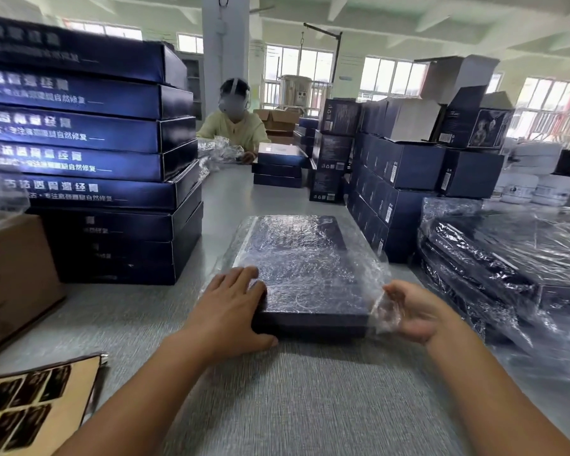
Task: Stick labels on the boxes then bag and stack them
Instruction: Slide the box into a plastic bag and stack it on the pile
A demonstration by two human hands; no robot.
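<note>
A flat dark blue box [310,274] lies on the grey table in front of me, most of it inside a clear plastic bag [380,274] whose open end faces me. My left hand [234,307] rests flat on the box's near left corner, fingers straight. My right hand [415,311] holds the loose bag edge at the near right corner, its fingers curled on the film. A sheet of black labels [30,406] lies at the lower left.
A tall stack of blue boxes [89,159] stands on the left beside a brown carton [14,274]. Bagged boxes [507,268] pile up on the right, behind them smaller blue cartons [402,179]. Another person [234,126] sits across the table.
</note>
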